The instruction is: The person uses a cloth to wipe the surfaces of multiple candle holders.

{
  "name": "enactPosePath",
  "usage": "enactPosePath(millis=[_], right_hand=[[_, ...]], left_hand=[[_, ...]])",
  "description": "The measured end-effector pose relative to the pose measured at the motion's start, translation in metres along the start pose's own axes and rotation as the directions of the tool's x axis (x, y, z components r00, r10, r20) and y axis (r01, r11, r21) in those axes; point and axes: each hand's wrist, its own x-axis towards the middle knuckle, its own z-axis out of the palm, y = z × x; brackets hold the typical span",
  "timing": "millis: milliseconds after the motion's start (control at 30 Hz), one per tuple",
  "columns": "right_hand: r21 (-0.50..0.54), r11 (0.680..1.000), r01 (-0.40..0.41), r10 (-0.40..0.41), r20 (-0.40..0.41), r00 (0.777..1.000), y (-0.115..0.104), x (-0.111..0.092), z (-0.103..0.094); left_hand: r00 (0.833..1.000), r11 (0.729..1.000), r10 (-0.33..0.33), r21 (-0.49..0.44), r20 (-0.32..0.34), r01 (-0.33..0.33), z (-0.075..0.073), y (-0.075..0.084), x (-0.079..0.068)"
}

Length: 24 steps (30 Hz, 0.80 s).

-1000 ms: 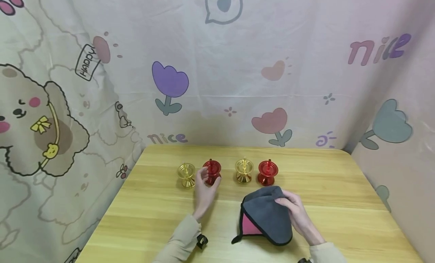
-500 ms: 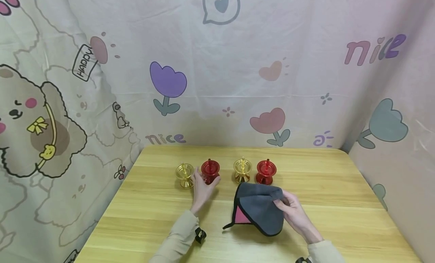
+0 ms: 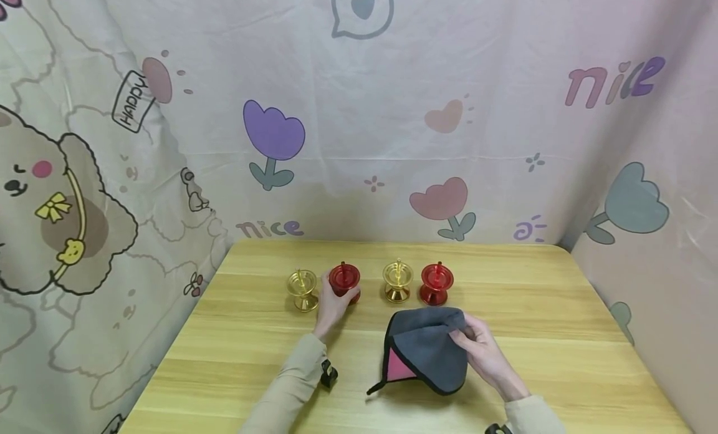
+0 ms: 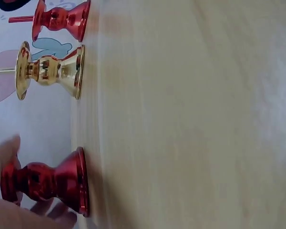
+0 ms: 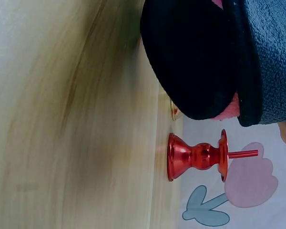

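Note:
My left hand (image 3: 332,306) curls round the red candle holder (image 3: 344,277), second from the left. In the left wrist view, thumb and fingers lie on either side of this red holder (image 4: 55,183), its flared base on the table. My right hand (image 3: 487,353) pinches a folded cloth (image 3: 434,353), grey outside and pink inside, with black edging and a hanging loop. Immediately left of my left hand stands a gold candle holder (image 3: 303,289). Another gold holder (image 3: 398,281) and a red holder (image 3: 437,283) stand upright behind the cloth.
The light wooden table (image 3: 224,371) has its far edge against a printed curtain (image 3: 348,110). In the right wrist view, the cloth (image 5: 276,62) hides most of a gold holder (image 5: 175,110), beside the fully visible red holder (image 5: 195,156).
My left hand has closed in from beside the red candle holder to curl round it. The cloth, still pinched in my right hand, has shifted slightly left. The camera view has drifted a little.

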Motion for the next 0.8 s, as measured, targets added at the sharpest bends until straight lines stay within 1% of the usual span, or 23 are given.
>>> enactPosePath(millis=[67,167,267,500,700,800], right_hand=[[0.0,1.0,-0.002,0.002,0.0,1.0,0.0,0.0,0.0],[0.003,1.0,-0.013,0.013,0.001,1.0,0.0,0.0,0.0],[0.008,1.0,-0.015,0.015,0.009,1.0,-0.001,0.0,0.0],[0.015,1.0,-0.025,0.025,0.004,1.0,-0.001,0.0,-0.001],[0.016,0.999,-0.037,0.037,-0.021,0.999,0.0,-0.002,-0.004],[0.061,0.997,-0.053,0.054,-0.027,0.998,-0.001,-0.005,-0.006]], left_hand=[[1.0,1.0,0.004,-0.004,0.016,-0.004,-0.001,-0.001,0.001],[0.999,0.999,0.007,-0.039,0.034,-0.005,-0.003,-0.002,0.003],[1.0,0.998,0.005,-0.058,0.031,-0.003,-0.004,-0.002,0.003],[0.999,0.995,-0.025,-0.095,0.025,0.028,-0.005,-0.003,0.002],[0.999,0.992,-0.024,-0.126,0.027,0.027,-0.007,0.0,-0.004],[0.998,0.987,-0.026,-0.156,0.05,0.033,-0.009,0.006,-0.008]])
